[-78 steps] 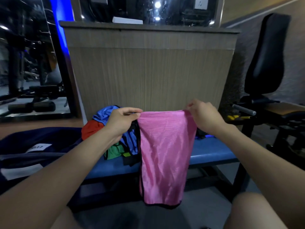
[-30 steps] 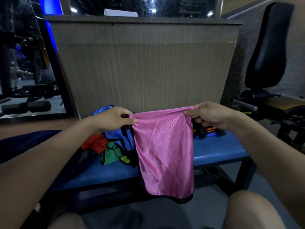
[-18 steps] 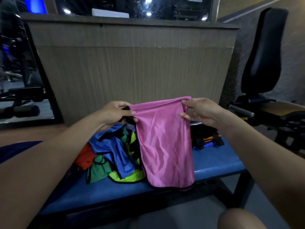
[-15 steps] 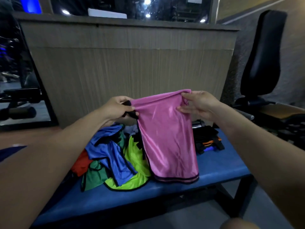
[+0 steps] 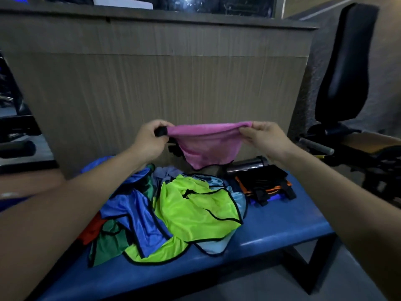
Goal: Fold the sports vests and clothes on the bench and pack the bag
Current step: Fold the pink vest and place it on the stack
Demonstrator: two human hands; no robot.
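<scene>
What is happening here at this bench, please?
A person is folding sports vests. The left hand and the right hand each pinch one end of a pink vest, held up above the blue bench. An unfolded heap, with a neon yellow vest and a blue vest, lies on the bench. No bag is clearly in view.

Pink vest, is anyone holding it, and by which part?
Yes. Both hands pinch the pink vest by its top edge: left hand at one end, right hand at the other.

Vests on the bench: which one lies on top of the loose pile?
The neon yellow-green vest with black trim. It lies spread over the blue vest and green vest; the pink vest is held up by both hands.
</scene>
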